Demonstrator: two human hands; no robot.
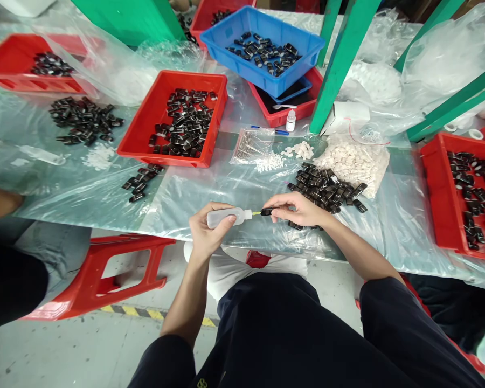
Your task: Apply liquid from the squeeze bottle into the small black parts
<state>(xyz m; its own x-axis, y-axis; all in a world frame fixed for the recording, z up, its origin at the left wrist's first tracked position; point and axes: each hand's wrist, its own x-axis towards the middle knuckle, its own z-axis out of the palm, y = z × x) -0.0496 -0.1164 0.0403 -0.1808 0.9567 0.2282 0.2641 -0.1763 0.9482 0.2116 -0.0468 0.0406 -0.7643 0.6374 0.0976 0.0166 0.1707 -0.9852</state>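
Note:
My left hand [209, 230] is wrapped round a translucent white squeeze bottle [226, 216], which lies on its side in the grip with its thin yellowish nozzle pointing right. The nozzle tip meets the end of a small black plastic part [268, 211]; whether it goes inside I cannot tell. Fingers of my right hand [297, 209] pinch that part. Just beyond my right hand is a pile of similar black parts [323, 186]. Farther back lie small white pieces [270, 161] and a clear bag of metal pins [254, 145].
Red bins [123, 153] and a blue bin [262, 75] hold black parts. A bag of off-white pieces [353, 161] sits right of the pile. Green posts [339, 70] rise behind. A small bottle [291, 120] stands near them. At left, another person's arm [0, 202] reaches the table edge.

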